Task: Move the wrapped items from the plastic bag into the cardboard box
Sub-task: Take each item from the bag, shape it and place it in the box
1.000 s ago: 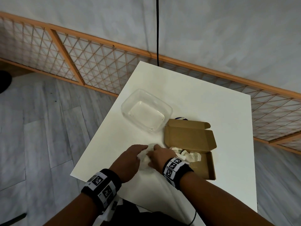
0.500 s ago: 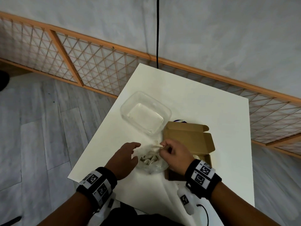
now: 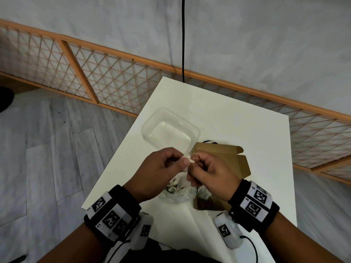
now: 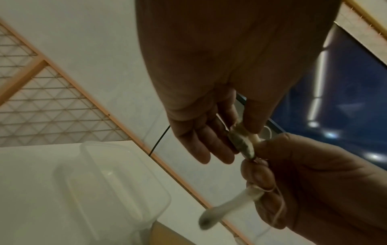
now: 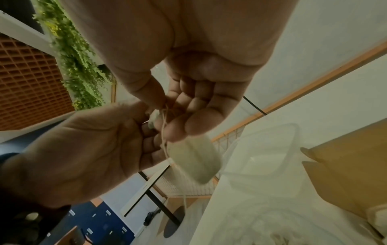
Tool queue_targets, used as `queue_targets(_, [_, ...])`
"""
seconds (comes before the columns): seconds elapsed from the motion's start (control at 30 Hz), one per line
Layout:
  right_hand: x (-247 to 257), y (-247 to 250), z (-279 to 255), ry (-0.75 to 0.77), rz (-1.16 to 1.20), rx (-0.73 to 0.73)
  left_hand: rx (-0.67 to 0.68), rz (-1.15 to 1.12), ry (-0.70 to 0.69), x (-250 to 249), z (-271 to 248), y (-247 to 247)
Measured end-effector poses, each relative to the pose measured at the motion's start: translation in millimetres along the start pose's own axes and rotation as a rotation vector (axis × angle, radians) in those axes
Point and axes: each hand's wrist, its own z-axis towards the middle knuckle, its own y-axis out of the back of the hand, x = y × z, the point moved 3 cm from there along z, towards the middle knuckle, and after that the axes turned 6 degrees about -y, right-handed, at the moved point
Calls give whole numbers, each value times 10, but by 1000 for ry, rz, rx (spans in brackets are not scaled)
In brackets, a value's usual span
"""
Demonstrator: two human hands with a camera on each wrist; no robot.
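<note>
Both hands raised above the white bench (image 3: pixel 237 130), meeting over the plastic bag (image 3: pixel 178 192). Left hand (image 3: pixel 161 173): grip narrow, thumb and forefinger pinching one small wrapped item (image 4: pixel 243 144), the other fingers loosely extended. Right hand (image 3: pixel 210 173): grip narrow, fingertips curled on a thin string (image 5: pixel 164 132) from which a second pale wrapped item (image 5: pixel 196 159) hangs below the fingers; in the left wrist view this item appears blurred. The bag lies on the bench directly beneath the hands, holding further wrapped items (image 3: pixel 171 186). The open cardboard box (image 3: pixel 224 160) sits just beside the bag at 3 o'clock, partly hidden by the right hand; its contents cannot be made out. A clear plastic tray (image 3: pixel 171 133) stands at 12 o'clock from the hands, touching the box's far flap. Both wrists carry black bands with printed markers.
</note>
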Motion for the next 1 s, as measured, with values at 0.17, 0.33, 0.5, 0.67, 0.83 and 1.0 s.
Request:
queue_targets(0.17, [141, 58, -75, 92, -9, -99, -78, -87, 8, -26, 36, 14])
queue_targets(0.33, [287, 184, -169, 129, -42, -176, -91, -176, 13, -159, 19, 44])
queue_targets(0.5, [473, 266, -222, 116, 61, -166, -104, -171, -47, -253, 45, 64])
queue_targets(0.67, [594, 204, -223, 202, -125, -148, -73, -196, -83, -319, 68, 53])
queue_targets(0.83, [644, 241, -228, 269, -344, -170, -70, -232, -87, -354, 92, 40])
queue_targets(1.0, [786, 341, -291, 310, -568, -216, -23, -101, -146, -359, 91, 35])
